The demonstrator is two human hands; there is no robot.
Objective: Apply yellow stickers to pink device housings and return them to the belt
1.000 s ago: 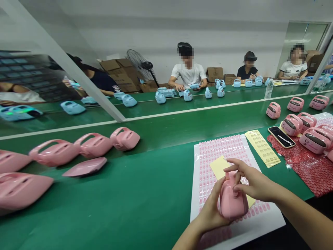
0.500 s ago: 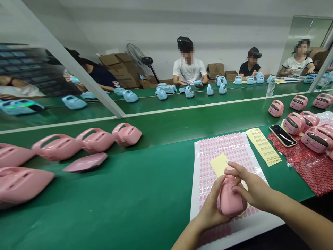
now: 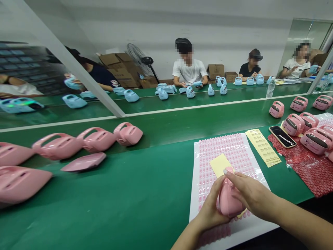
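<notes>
A small pink plastic case with a carrying handle [image 3: 228, 203] is held up over the sticker sheet, end-on to me. My left hand [image 3: 212, 210] is closed around its left side and underside. My right hand [image 3: 253, 196] lies against the right side with fingers stretched out, their tips near the handle's top; its thumb is hidden. Whatever is under the right palm cannot be seen. Beneath is a white sheet of pink oval stickers [image 3: 214, 146]. On it rests a pale yellow paper [image 3: 218, 163], partly covered by the case and hands.
Several pink cases [image 3: 97, 139] and a loose pink shell [image 3: 84, 162] sit at left. A yellow sticker strip [image 3: 264, 147], a phone [image 3: 282, 136], red bubble wrap [image 3: 309, 173] and decorated pink cases [image 3: 316, 140] are at right. Co-workers handle blue cases across the green table [image 3: 130, 194].
My right hand's fingers have straightened from a bent, pinching pose and now lie along the case's right side. My left hand keeps its hold.
</notes>
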